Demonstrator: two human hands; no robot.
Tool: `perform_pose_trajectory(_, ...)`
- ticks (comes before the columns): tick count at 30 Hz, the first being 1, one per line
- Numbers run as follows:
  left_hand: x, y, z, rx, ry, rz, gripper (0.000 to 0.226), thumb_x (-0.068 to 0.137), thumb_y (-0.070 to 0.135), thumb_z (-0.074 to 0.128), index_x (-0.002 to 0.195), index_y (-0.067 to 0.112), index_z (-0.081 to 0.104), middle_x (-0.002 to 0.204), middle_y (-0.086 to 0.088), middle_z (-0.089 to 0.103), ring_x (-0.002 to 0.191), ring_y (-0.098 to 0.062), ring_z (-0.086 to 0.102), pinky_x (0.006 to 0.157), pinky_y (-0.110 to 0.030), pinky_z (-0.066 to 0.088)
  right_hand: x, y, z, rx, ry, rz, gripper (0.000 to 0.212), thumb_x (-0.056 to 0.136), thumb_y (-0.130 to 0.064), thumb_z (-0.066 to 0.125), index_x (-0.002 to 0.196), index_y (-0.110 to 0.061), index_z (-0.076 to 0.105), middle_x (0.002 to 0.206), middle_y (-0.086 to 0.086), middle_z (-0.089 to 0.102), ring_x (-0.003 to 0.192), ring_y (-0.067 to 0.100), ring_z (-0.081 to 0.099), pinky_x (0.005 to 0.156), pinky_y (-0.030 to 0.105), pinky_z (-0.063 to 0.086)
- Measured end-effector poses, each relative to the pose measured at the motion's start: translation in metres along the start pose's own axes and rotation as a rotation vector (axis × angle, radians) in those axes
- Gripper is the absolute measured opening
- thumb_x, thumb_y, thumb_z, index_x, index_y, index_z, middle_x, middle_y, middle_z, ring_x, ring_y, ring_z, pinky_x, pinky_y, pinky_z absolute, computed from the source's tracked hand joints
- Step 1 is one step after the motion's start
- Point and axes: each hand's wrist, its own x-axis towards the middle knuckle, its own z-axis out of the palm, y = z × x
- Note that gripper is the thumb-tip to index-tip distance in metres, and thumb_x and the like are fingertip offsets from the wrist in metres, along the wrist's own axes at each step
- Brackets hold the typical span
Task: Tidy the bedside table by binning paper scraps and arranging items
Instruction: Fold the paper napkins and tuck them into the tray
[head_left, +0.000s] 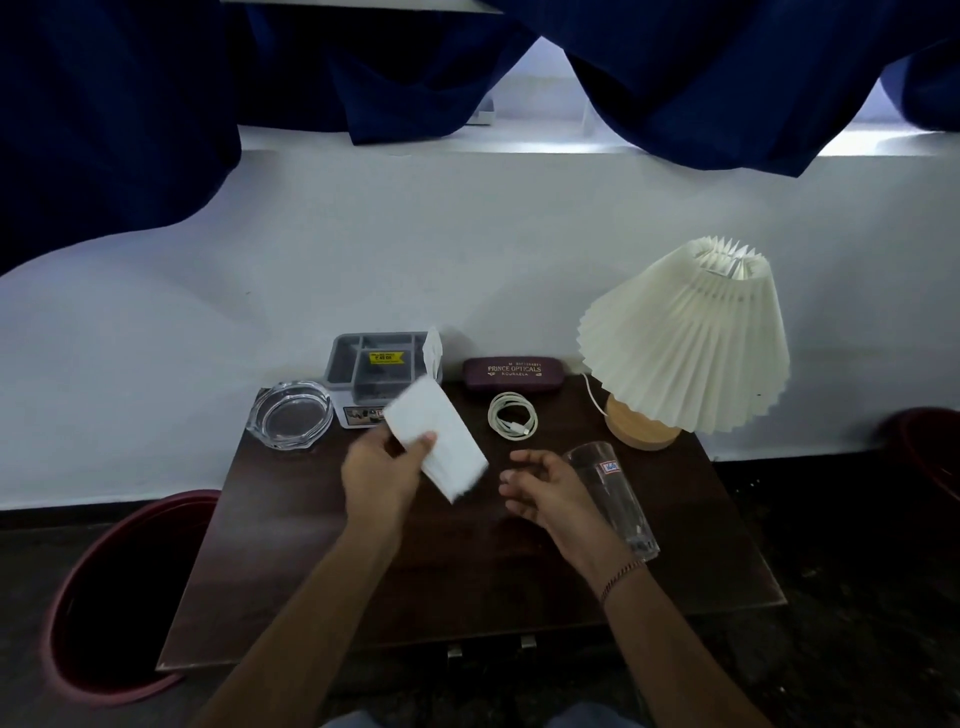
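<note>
Our left hand (382, 470) pinched a white paper scrap (439, 439) above the dark bedside table (322, 561), likely bound for the red bin (111, 597) at its left. Our right hand (545, 491) hovered empty, fingers loosely curled, beside the glass (615, 499).

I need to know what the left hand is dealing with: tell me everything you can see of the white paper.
The white paper is a flat, roughly rectangular folded sheet or thin stack, slightly blurred. It is lifted above the dark wooden table, tilted, far end toward the grey organiser. The left hand pinches its near edge, thumb on top. Nothing else touches it.
</note>
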Motion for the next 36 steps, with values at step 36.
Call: perform_pose_trajectory(36,0.110,0.013,-0.041,0.417,0.336,0.258,0.022,0.075,0.009,0.057,0.097,0.006,0.057,0.089,-0.015,0.071,0.085,-0.031,0.064,0.066,-0.030,0.041,-0.006,-0.011,-0.051,-1.296,0.655,-0.332,0.060,0.074,-0.014,0.073,0.123,-0.013,0.040,0.130,0.016,0.041,0.120,0.034,0.038,0.097,0.048,0.039)
